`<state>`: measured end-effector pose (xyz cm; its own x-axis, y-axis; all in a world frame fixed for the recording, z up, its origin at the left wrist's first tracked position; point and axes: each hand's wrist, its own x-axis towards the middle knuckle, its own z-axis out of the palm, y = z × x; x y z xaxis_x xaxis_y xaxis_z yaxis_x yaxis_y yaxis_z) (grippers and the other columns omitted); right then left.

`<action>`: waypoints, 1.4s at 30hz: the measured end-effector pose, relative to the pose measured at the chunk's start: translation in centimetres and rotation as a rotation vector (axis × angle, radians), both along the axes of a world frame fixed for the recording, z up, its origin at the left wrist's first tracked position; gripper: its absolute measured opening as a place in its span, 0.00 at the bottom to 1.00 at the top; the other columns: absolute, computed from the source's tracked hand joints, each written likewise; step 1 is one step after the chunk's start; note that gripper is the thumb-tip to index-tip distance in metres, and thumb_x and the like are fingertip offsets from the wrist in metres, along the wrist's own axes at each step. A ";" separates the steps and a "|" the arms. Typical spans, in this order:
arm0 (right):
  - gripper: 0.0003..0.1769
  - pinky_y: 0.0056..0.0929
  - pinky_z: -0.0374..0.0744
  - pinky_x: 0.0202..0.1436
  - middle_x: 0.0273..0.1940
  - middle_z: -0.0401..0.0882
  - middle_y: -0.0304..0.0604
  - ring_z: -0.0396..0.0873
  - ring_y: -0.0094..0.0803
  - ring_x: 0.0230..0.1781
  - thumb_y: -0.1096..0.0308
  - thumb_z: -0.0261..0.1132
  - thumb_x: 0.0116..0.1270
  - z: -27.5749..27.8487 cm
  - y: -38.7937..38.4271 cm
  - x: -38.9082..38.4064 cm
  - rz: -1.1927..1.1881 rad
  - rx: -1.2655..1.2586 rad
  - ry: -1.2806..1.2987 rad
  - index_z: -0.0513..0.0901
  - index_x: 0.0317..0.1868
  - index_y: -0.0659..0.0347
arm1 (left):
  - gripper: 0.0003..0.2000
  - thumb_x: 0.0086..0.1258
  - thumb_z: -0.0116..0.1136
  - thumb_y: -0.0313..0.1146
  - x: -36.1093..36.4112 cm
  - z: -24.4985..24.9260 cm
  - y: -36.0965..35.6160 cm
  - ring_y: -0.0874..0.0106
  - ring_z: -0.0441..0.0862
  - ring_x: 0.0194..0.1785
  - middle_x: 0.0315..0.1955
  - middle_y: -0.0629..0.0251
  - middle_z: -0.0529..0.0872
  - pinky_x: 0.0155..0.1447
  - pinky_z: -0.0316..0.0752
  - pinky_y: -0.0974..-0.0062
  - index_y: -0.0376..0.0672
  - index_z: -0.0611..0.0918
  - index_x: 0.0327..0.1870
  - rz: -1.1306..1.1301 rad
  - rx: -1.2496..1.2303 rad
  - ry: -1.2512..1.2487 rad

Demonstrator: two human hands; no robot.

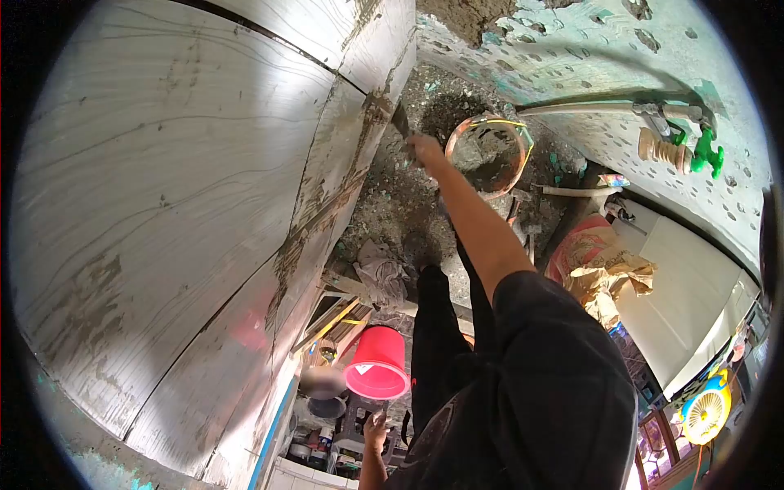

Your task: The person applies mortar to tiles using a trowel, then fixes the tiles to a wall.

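My right fist [425,153] is closed round the handle of a dark, flat blade [400,120], right by the edge of the smudged, grain-patterned panels [180,163]; contact I can't make out. Just beside, a round bucket [525,157] holds lumpy grey mix [486,153]. Gritty rubble [396,204] covers the floor. A smooth pink pail [379,353] bears a white label [362,370], too small to read. My left fingers [377,425] look curled, round what I can't tell.

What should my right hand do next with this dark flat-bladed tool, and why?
Probably a light scrape of the dark flat-bladed tool along the edge of the pale wood-grained panel. Your right hand grips it, the blade is close to that edge, and brown smears show there.
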<state>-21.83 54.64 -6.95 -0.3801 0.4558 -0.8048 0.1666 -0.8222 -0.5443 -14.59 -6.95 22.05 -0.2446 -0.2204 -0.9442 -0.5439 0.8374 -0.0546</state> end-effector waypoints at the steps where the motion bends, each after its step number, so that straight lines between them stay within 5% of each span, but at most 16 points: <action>1: 0.12 0.29 0.69 0.18 0.26 0.75 0.43 0.71 0.28 0.19 0.65 0.51 0.62 -1.0 1.4 -0.1 0.080 0.081 0.007 0.73 0.36 0.67 | 0.20 0.62 0.55 0.40 0.3 0.1 0.2 0.73 0.78 0.36 0.36 0.63 0.80 0.31 0.71 0.81 0.38 0.72 0.51 0.011 0.001 0.000; 7: 0.11 0.27 0.65 0.14 0.21 0.73 0.43 0.67 0.27 0.14 0.64 0.51 0.62 1.4 4.7 -0.8 0.201 -0.078 0.141 0.72 0.31 0.65 | 0.22 0.62 0.56 0.42 2.0 0.7 1.8 0.73 0.78 0.35 0.37 0.60 0.80 0.31 0.71 0.79 0.35 0.72 0.50 0.052 0.012 -0.019; 12: 0.10 0.26 0.63 0.12 0.19 0.71 0.41 0.66 0.26 0.11 0.64 0.52 0.61 9.6 4.9 -0.6 0.174 -0.071 0.128 0.72 0.29 0.63 | 0.22 0.62 0.55 0.42 2.5 0.7 1.9 0.75 0.77 0.31 0.36 0.59 0.81 0.30 0.70 0.80 0.35 0.73 0.50 0.036 0.067 0.011; 16: 0.17 0.20 0.66 0.11 0.22 0.73 0.36 0.70 0.22 0.15 0.65 0.54 0.59 13.1 3.7 2.0 0.202 -0.059 0.277 0.72 0.48 0.60 | 0.20 0.62 0.56 0.41 2.5 -0.2 1.7 0.79 0.72 0.25 0.33 0.61 0.81 0.28 0.69 0.81 0.36 0.73 0.50 0.039 0.031 -0.036; 20: 0.26 0.19 0.66 0.13 0.25 0.75 0.34 0.69 0.19 0.16 0.67 0.54 0.58 14.9 0.0 1.9 -0.053 -0.118 0.304 0.65 0.59 0.60 | 0.18 0.63 0.55 0.40 2.2 -0.8 1.6 0.80 0.71 0.25 0.32 0.64 0.81 0.30 0.69 0.81 0.37 0.74 0.49 -0.244 0.146 0.020; 23: 0.29 0.25 0.73 0.25 0.33 0.76 0.42 0.74 0.30 0.23 0.68 0.54 0.59 7.0 -4.6 -2.0 -0.102 0.152 0.255 0.61 0.62 0.62 | 0.18 0.64 0.54 0.39 1.5 -0.5 3.3 0.78 0.72 0.27 0.34 0.65 0.81 0.32 0.70 0.80 0.38 0.73 0.49 -0.036 -0.022 -0.040; 26: 0.23 0.31 0.74 0.40 0.39 0.75 0.49 0.75 0.39 0.36 0.70 0.56 0.59 4.4 -6.8 -6.9 -0.046 1.003 -0.071 0.66 0.55 0.65 | 0.17 0.64 0.53 0.40 1.4 0.2 3.2 0.77 0.76 0.32 0.36 0.64 0.81 0.33 0.71 0.79 0.38 0.74 0.49 -0.061 -0.039 -0.014; 30: 0.32 0.33 0.64 0.57 0.55 0.64 0.63 0.63 0.51 0.57 0.64 0.56 0.61 8.7 -9.3 -8.2 0.081 0.769 0.023 0.56 0.63 0.67 | 0.19 0.63 0.55 0.41 2.4 0.3 0.9 0.73 0.79 0.40 0.37 0.63 0.81 0.34 0.71 0.78 0.39 0.72 0.51 -0.006 -0.017 -0.053; 34: 0.32 0.37 0.67 0.54 0.51 0.68 0.64 0.69 0.51 0.53 0.63 0.57 0.59 8.0 -12.5 -2.7 0.265 0.898 0.020 0.58 0.61 0.67 | 0.18 0.62 0.55 0.40 3.1 -1.8 -2.9 0.75 0.78 0.36 0.35 0.63 0.81 0.32 0.70 0.79 0.40 0.73 0.50 -0.057 0.002 -0.132; 37: 0.30 0.39 0.70 0.51 0.45 0.73 0.64 0.73 0.51 0.47 0.61 0.57 0.58 7.9 -13.3 4.6 0.282 0.514 0.025 0.63 0.58 0.69 | 0.17 0.63 0.53 0.37 2.2 -2.3 -1.4 0.77 0.76 0.30 0.35 0.62 0.80 0.29 0.69 0.80 0.38 0.74 0.49 -0.127 0.111 0.009; 39: 0.28 0.40 0.71 0.47 0.38 0.76 0.63 0.75 0.52 0.43 0.58 0.56 0.58 5.1 -14.6 9.9 0.248 0.696 -0.229 0.67 0.55 0.68 | 0.17 0.64 0.52 0.37 0.7 -3.2 0.9 0.78 0.75 0.27 0.35 0.62 0.80 0.28 0.69 0.80 0.37 0.74 0.49 -0.172 0.149 -0.039; 42: 0.27 0.42 0.71 0.47 0.42 0.75 0.61 0.74 0.54 0.42 0.55 0.53 0.59 -1.6 -17.4 18.2 0.309 0.692 -0.670 0.68 0.55 0.65 | 0.16 0.64 0.52 0.37 -0.7 -4.4 -0.3 0.78 0.74 0.25 0.35 0.62 0.80 0.27 0.69 0.81 0.37 0.74 0.49 -0.130 0.115 -0.058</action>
<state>-3.66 37.20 -8.56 -0.1274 0.8612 -0.4920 0.7650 -0.2304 -0.6014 -15.32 -7.22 17.69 -0.2081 -0.0806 -0.9748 -0.4292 0.9031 0.0169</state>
